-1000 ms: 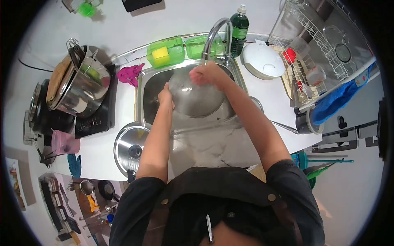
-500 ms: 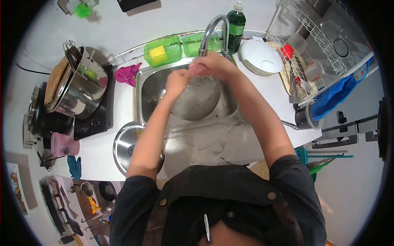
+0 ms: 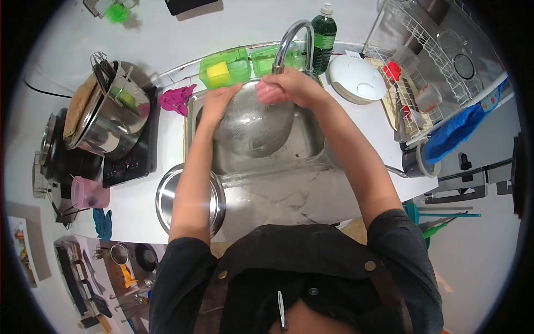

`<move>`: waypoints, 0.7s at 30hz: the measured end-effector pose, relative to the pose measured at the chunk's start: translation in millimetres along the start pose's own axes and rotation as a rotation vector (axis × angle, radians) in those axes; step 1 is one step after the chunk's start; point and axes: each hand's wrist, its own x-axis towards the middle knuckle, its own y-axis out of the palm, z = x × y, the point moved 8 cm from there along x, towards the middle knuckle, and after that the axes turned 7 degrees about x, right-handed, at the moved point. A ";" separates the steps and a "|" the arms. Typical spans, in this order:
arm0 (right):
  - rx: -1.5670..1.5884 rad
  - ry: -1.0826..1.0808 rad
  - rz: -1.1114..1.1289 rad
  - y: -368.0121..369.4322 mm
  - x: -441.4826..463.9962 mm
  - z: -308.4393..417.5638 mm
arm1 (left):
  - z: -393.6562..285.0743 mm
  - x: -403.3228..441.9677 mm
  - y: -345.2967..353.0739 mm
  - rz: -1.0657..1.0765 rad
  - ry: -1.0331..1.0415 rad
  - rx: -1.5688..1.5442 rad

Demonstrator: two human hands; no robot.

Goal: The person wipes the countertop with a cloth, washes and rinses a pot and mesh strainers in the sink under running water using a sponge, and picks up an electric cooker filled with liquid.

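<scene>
A large round metal bowl lies tilted in the steel sink, wet and shiny. My left hand is closed on its upper left rim. Just under the spout of the curved faucet, my right hand is closed, fingers curled, at the bowl's upper right. Its fingers look pinkish, and whether something small is inside them I cannot make out.
Green trays with a yellow sponge and a green bottle stand behind the sink. A pot is at left, a steel lid at front left, a white lidded bowl and dish rack at right.
The bowl has shifted left and tilted differently. My left hand moved up towards my right hand, then left to the bowl's rim. My right hand stays near the spout, slightly higher than a second ago.
</scene>
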 end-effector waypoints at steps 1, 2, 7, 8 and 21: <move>0.001 0.001 0.018 -0.8 0.4 -2.6 | 5.5 4.1 9.6 -0.046 0.036 -0.069; 0.001 -0.002 0.036 -3.5 2.2 -4.9 | 13.5 9.8 16.5 -0.093 0.075 -0.136; -0.025 -0.038 0.005 -11.9 4.0 -6.0 | 115.8 2.3 44.6 -0.290 -0.191 0.528; -0.031 -0.012 0.015 -12.3 2.8 -6.2 | 111.4 6.5 47.7 -0.273 -0.180 0.513; -0.103 -0.120 -0.109 -11.1 2.4 0.4 | 81.1 6.1 51.6 -0.014 -0.211 0.447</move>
